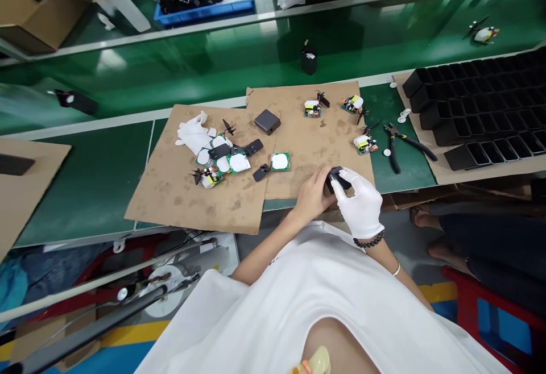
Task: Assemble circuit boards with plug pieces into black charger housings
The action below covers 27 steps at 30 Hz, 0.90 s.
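Low at the front edge of the cardboard, my bare left hand and my white-gloved right hand grip one small black plastic case between them. Fingers cover much of it, so its inside is hidden. To the left of my hands lie a green circuit board with a white pad and a black plastic piece. Farther back sits a closed black case. Small circuit boards with yellow and white parts lie at the back right of the cardboard.
Black-and-yellow cutters lie right of the cardboard, beside rows of open black housings. A crumpled white glove rests near a pile of boards. Behind runs a green belt carrying a black case.
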Each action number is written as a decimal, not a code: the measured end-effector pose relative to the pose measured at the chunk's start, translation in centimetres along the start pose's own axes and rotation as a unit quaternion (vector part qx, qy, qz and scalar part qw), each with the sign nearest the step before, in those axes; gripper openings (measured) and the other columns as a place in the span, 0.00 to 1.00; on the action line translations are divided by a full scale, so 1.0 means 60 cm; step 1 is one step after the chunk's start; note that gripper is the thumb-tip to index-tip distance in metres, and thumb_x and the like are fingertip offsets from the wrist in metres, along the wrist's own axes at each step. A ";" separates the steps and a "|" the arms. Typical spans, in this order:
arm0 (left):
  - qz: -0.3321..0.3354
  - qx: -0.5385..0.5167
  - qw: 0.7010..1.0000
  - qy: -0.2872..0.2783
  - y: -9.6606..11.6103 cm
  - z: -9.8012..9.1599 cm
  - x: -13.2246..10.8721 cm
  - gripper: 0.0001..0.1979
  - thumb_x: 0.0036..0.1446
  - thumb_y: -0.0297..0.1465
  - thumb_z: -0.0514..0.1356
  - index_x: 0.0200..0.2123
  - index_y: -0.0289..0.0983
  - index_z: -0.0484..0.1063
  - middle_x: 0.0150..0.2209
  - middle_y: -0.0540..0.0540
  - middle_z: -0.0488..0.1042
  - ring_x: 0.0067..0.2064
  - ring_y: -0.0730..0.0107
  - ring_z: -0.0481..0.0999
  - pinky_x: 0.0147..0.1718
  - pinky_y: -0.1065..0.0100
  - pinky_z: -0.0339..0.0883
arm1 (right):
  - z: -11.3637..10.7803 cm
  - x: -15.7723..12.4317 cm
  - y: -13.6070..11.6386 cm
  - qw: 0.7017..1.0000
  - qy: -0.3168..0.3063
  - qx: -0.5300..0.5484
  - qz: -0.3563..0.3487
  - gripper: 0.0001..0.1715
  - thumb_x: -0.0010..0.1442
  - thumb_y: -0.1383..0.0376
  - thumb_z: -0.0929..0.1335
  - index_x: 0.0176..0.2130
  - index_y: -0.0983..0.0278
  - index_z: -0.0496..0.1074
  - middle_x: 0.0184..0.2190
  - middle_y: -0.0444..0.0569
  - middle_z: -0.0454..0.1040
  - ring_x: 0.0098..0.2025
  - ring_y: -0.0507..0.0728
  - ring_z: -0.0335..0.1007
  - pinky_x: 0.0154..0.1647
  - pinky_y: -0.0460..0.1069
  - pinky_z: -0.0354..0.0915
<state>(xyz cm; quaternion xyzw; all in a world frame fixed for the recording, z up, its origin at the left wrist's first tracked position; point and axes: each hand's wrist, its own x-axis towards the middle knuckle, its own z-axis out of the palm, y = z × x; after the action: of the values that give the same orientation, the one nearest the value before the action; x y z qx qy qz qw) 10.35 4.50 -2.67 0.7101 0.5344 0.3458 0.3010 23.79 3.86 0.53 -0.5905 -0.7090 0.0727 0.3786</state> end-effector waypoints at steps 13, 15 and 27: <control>0.005 -0.008 0.999 0.037 -0.001 0.009 -0.003 0.29 0.56 0.23 0.55 0.62 0.38 0.61 0.57 0.38 0.73 0.57 0.56 0.75 0.55 0.56 0.71 | 0.025 -0.003 -0.022 0.998 0.046 -0.041 0.026 0.12 0.64 0.61 0.67 0.42 0.62 0.79 0.45 0.52 0.81 0.45 0.61 0.80 0.45 0.53 0.75; 0.006 -0.008 0.999 0.039 0.000 0.008 -0.004 0.29 0.57 0.24 0.54 0.63 0.38 0.59 0.59 0.38 0.72 0.58 0.55 0.74 0.56 0.56 0.70 | 0.027 -0.007 -0.027 0.997 0.030 -0.070 0.026 0.11 0.64 0.61 0.67 0.40 0.62 0.79 0.47 0.53 0.81 0.46 0.62 0.80 0.44 0.54 0.75; -0.072 -0.058 0.995 0.042 0.002 0.012 -0.005 0.40 0.54 0.29 0.64 0.67 0.39 0.49 0.55 0.36 0.72 0.41 0.60 0.77 0.44 0.59 0.73 | 0.006 -0.003 0.001 0.998 0.024 -0.008 -0.054 0.12 0.62 0.65 0.69 0.47 0.62 0.76 0.44 0.51 0.82 0.43 0.59 0.81 0.43 0.51 0.77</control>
<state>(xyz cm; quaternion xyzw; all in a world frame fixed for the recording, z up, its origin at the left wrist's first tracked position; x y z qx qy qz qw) 10.93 4.13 -3.05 0.6362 0.5754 0.3826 0.3432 23.59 3.83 0.15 -0.5557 -0.7312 0.0323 0.3944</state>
